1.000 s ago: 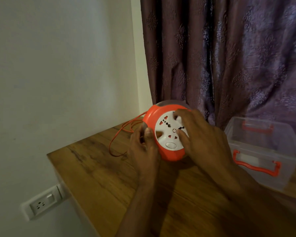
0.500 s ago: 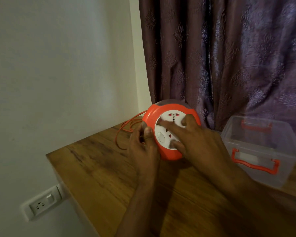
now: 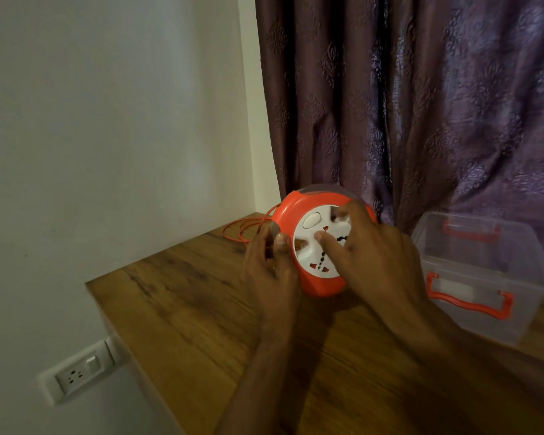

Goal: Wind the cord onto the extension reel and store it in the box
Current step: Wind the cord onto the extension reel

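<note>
An orange extension reel (image 3: pixel 299 215) with a white socket face stands on edge on the wooden table (image 3: pixel 186 309). My left hand (image 3: pixel 270 271) grips its left rim, thumb up against the orange edge. My right hand (image 3: pixel 371 255) lies on the white face with curled fingers hooked into its grooves. A loose loop of orange cord (image 3: pixel 245 229) lies on the table behind the reel at the left. A clear plastic box (image 3: pixel 515 246) with orange handles stands open at the right, nothing inside it.
A purple curtain (image 3: pixel 421 105) hangs right behind the reel and box. A white wall (image 3: pixel 107 120) borders the table on the left, with a wall socket (image 3: pixel 76 376) below the table's left edge.
The white socket face has rotated under my right hand: its oval button went from the bottom to the upper left. The cord loop on the table has shrunk toward the reel.
</note>
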### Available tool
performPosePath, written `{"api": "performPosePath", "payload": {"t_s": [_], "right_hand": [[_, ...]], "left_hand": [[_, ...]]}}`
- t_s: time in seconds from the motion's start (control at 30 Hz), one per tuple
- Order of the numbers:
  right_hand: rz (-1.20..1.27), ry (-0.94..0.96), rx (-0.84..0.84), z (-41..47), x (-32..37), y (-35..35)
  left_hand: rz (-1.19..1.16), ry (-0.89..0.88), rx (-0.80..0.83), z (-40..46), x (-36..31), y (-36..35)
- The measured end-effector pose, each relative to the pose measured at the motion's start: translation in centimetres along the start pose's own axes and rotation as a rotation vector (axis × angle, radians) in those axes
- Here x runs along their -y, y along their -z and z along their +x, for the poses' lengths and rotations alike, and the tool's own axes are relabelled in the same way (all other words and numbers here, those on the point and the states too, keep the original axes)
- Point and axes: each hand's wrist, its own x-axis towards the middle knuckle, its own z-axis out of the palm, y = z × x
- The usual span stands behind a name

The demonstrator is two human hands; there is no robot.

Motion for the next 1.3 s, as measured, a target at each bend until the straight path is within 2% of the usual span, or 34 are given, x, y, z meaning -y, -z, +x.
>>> {"api": "performPosePath", "payload": {"t_s": [0.1, 0.4, 0.5, 0.77, 1.03, 1.17, 1.3], "right_hand": [[-0.036, 0.194, -0.023, 0.6, -0.1, 1.2], [-0.156, 0.359, 0.38, 0.8, -1.1, 1.3], [-0.24, 0.402, 0.419, 0.7, -1.1, 1.2], [-0.281, 0.383, 0.298, -0.1, -0.6, 0.7], [-0.322, 0.254, 0.115, -0.3, -0.3, -0.5], [-0.382, 0.127, -0.011, -0.5, 0.5, -0.2], [-0.281, 0.099, 0.038, -0.7, 0.5, -0.1]], "left_hand": [[-0.024, 0.031, -0.039, 0.3, 0.3, 0.1], [-0.062, 0.071, -0.041, 0.4, 0.9, 0.2], [-0.078, 0.092, -0.05, 0.5, 0.8, 0.4], [-0.093, 0.079, -0.056, 0.5, 0.7, 0.2], [0.005, 0.033, -0.044, 0.2, 0.4, 0.2], [0.021, 0.009, -0.004, -0.1, 0.0, 0.0], [0.02, -0.033, 0.011, -0.2, -0.1, 0.0]]}}
